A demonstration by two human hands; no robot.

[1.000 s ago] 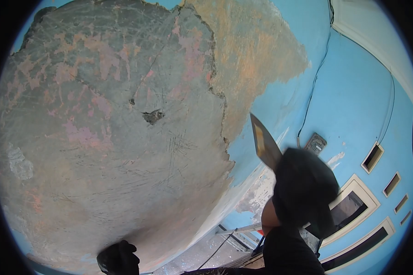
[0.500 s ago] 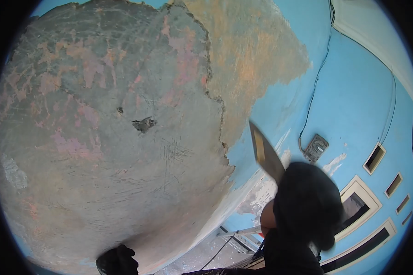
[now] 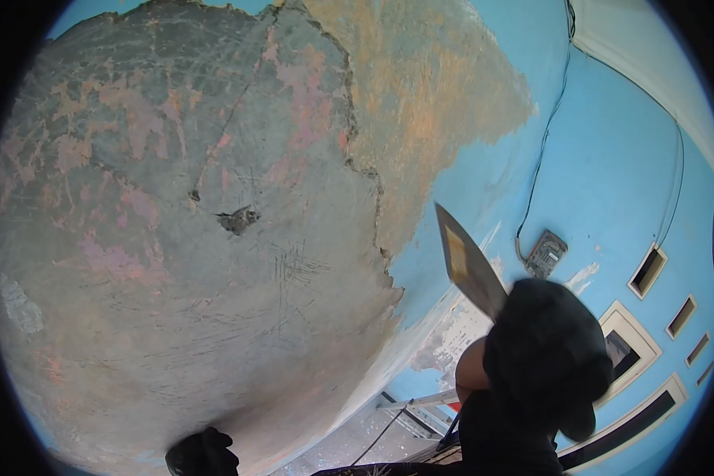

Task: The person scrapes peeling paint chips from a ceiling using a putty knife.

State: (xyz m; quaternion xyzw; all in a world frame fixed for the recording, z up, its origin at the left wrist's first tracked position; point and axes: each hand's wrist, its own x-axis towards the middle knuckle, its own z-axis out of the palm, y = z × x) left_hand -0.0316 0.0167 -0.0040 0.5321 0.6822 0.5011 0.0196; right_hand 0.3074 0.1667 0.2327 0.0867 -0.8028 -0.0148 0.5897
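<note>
My right hand, in a black glove, is closed around a scraper with a broad metal blade. The scraper's handle is hidden in the glove. The blade points up and left, and in this view its tip lies against the blue-painted part beside the bare plaster. My left hand, also black-gloved, is at the bottom edge, close to the lower part of the wall; the dark glove hides how its fingers lie. Grey and tan plaster shows on this wall, with pink paint remnants, scratches, a ragged crack and a small gouged hole.
A grey box with a black cable is fixed to the blue wall at right. Beyond it are small vent openings and white-framed windows. Below, part of a ladder stands over the speckled floor.
My right hand has shifted slightly right with the scraper, and more of the blade's face shows. The wall sits slightly farther left in view. My left hand looks nearly unchanged.
</note>
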